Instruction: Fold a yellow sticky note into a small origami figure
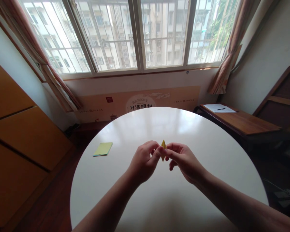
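Observation:
A small yellow piece of folded paper [163,144] is held up over the white round table [183,199]. It is narrow, with one point at the top and one at the bottom. My left hand [145,159] pinches it from the left between thumb and fingers. From the right, my right hand [183,158] grips it with thumb and forefinger, its lower fingers curled loosely below. Both thumbs cover the paper's middle, so its folds there are hidden. To the left on the table lies a stack of square paper sheets [103,149], yellow-green on top.
Beyond the table's right edge stands a wooden side table [253,122] bearing a white paper sheet [210,108] and a dark pen [221,109]. A wooden cabinet [19,141] is at the left. A barred window [140,48] with curtains [228,64] fills the back.

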Demonstrator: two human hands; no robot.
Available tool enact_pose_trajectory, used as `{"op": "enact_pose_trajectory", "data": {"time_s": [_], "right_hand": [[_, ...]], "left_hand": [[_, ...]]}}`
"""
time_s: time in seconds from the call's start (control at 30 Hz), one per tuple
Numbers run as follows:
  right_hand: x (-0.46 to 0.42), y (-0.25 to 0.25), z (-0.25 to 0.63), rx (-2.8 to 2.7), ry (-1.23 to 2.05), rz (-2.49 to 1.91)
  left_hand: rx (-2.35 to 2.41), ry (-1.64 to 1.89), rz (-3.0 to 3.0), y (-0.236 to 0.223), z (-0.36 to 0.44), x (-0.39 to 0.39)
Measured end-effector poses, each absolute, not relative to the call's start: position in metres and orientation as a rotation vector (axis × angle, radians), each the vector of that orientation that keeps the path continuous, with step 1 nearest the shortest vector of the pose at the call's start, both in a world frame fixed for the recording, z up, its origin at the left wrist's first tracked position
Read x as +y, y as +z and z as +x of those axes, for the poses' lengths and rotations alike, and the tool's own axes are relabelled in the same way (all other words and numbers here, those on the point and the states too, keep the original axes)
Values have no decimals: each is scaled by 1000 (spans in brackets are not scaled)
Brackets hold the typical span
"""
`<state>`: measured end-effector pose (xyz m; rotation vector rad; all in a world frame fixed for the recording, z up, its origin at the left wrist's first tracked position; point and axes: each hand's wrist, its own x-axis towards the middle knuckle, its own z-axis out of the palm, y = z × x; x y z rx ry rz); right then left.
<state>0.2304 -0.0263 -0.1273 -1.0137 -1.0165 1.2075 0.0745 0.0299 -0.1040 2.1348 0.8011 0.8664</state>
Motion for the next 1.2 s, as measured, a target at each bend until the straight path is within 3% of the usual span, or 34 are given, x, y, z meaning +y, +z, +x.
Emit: {"op": "enact_pose_trajectory", "data": {"time_s": [0.7, 1.2], "right_hand": [[-26, -126, 229, -1018, 1217, -996], [-24, -130, 236, -1182, 967, -1097]], "left_hand": [[803, 981, 1913, -115, 77, 28], [798, 857, 1515, -108, 79, 34]]}}
